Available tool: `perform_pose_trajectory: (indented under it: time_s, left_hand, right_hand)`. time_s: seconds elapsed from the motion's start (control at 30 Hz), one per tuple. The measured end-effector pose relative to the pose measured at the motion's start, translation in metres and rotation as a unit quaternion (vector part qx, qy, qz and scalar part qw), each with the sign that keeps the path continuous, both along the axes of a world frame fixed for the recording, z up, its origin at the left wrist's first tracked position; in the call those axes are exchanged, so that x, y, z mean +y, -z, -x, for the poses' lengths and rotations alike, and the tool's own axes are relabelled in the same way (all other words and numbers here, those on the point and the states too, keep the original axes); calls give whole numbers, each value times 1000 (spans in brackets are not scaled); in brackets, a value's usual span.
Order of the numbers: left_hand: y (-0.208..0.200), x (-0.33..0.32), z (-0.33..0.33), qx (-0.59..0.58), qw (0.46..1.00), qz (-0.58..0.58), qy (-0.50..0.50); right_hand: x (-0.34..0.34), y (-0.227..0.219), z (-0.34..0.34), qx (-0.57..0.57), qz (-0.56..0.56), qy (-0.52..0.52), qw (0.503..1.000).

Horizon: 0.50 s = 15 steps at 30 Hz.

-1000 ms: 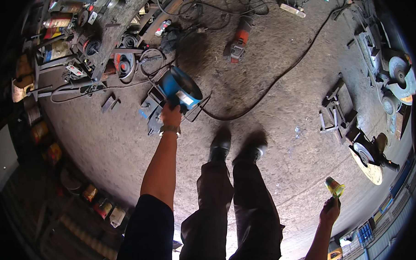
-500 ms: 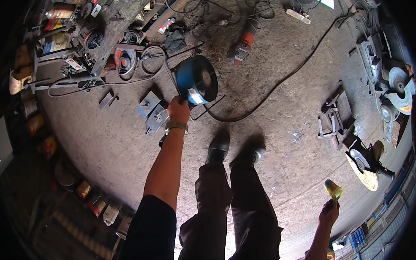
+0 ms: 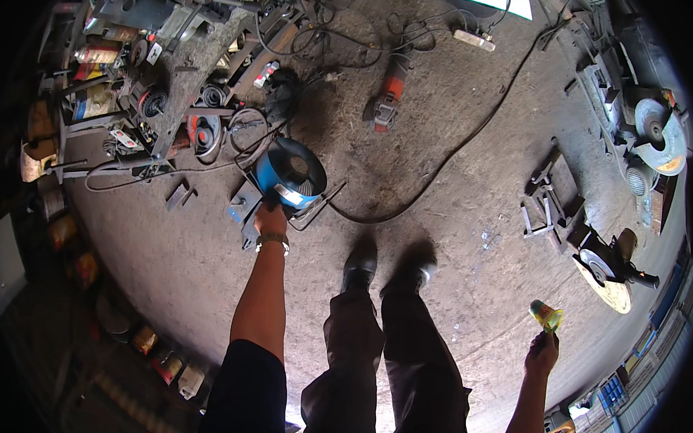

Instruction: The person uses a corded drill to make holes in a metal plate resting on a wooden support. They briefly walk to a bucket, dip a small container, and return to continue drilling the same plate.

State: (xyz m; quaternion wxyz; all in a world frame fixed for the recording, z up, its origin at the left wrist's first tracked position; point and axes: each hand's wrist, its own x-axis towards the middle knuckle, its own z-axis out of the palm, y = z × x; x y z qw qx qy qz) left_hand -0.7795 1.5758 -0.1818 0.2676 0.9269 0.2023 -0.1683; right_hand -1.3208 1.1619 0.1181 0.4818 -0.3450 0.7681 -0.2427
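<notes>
At the end of my outstretched left arm, a blue drum-shaped fan with a dark round opening is gripped at its near edge by my left hand, which is closed. Part of a grey metal piece shows on the floor beside and behind the fan. Off to the right, my right hand is closed around the narrow end of a small yellow-green plastic cup, held tilted.
An orange angle grinder lies on the floor ahead. A dark cable curves across the floor. Metal brackets and a cut-off saw stand at right. Racks with tools and cans fill the left.
My left hand has moved the fan to the left and nearer, closer to the grey metal piece. The right hand still holds the cup, its tilt slightly changed. My view has shifted a little.
</notes>
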Motion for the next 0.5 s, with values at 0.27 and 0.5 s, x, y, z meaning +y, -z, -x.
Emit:
perform_pose_trajectory:
  time_s: [0.27, 0.5]
  left_hand:
    - [-28, 14, -9, 18, 994, -42, 102]
    - [-106, 75, 120, 226, 934, -12, 276]
  right_hand:
    - [1, 11, -6, -45, 11, 16, 999]
    - [-3, -34, 11, -30, 51, -3, 998]
